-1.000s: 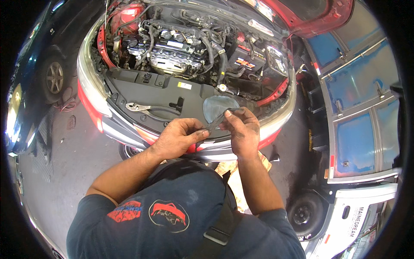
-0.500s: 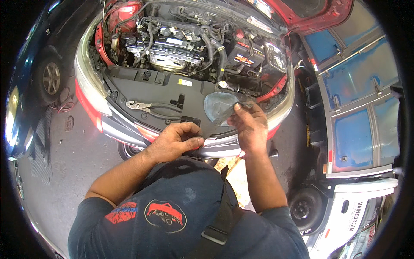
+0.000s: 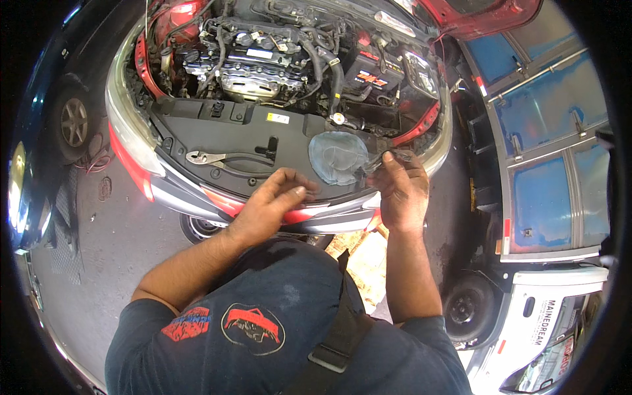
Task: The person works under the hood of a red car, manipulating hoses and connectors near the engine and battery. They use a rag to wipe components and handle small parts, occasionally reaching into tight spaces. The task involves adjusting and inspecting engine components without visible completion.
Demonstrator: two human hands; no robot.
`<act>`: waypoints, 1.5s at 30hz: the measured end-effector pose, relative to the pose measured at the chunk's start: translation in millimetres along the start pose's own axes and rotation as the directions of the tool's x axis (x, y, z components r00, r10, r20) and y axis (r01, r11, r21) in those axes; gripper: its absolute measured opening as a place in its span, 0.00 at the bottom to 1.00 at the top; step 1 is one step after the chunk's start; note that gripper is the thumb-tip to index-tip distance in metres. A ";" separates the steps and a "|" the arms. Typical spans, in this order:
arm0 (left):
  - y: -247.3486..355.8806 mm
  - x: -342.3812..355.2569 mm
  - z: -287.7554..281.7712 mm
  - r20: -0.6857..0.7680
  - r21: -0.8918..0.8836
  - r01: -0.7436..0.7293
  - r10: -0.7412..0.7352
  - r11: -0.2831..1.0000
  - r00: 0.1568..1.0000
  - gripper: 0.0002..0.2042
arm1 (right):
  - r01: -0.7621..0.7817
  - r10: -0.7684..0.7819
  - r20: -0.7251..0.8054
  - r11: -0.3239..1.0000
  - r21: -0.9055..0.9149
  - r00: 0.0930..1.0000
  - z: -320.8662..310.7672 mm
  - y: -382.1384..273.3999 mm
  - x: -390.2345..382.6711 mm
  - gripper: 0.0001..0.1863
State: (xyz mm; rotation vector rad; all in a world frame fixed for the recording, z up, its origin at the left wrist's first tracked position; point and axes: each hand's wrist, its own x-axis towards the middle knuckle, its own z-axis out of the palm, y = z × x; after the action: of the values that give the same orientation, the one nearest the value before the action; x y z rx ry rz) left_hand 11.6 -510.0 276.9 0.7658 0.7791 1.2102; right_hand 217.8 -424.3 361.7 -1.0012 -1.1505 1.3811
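Note:
My right hand is closed, pinching a thin dark crumpled piece between thumb and fingers. What that piece is made of, I cannot make out. Just left of it, a roundish blue-grey sheet lies wrinkled on the black plastic cover at the car's front. My left hand hovers over the front edge of the car, its thumb and fingers apart and nothing visible in them. A pair of slip-joint pliers rests on the cover beyond my left hand.
Behind the cover lies the exposed engine, with a black battery to its right. The red hood is raised. A dark car stands at left; blue-and-grey panels and a white vehicle part are at right.
My right hand has moved a little right with the dark piece. My left hand's fingers have opened and lifted slightly, away from the dark material that stretched near them. The pliers stay in place.

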 end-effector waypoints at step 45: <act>49.2 26.9 -14.0 -0.207 0.511 -0.060 0.190 0.857 0.960 0.10 | -0.212 0.365 0.231 0.840 -0.500 0.902 -93.4 4.6 -18.5 0.17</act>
State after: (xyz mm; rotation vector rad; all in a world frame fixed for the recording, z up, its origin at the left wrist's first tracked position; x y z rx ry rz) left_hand -20.3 -473.4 308.2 1.1156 1.3040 1.2501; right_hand 310.0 -431.4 338.8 -1.3742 -1.6827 1.5879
